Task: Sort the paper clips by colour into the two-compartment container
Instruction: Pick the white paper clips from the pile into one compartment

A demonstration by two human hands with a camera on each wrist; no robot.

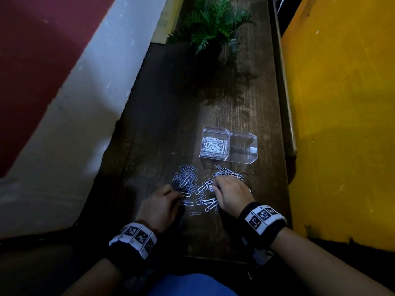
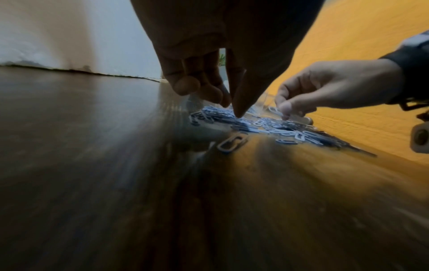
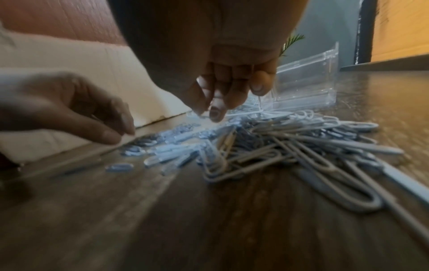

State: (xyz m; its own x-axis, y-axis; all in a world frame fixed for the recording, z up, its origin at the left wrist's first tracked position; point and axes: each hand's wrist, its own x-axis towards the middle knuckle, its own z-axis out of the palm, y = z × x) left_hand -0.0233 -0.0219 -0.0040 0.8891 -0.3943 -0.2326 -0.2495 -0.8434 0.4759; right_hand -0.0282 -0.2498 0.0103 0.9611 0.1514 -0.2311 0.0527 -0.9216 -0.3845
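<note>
A clear two-compartment container [image 1: 253,138] stands on the wooden table. White paper clips [image 1: 214,145] fill its left compartment; the right compartment [image 1: 243,147] holds nothing. Several pale blue paper clips [image 1: 187,179] lie scattered in front of it. My left hand [image 2: 232,109] reaches down onto the pile's left side, thumb and fingers nearly together; I cannot make out a clip between them. My right hand [image 3: 207,112] is curled over the pile's right side, thumb and forefinger pinching a pale clip. More clips [image 3: 301,146] lie under this hand.
A potted fern [image 1: 213,28] stands at the table's far end. A yellow panel [image 1: 342,124] runs along the right edge, and a white and red wall [image 1: 74,92] along the left. Bare wood lies between the fern and the container.
</note>
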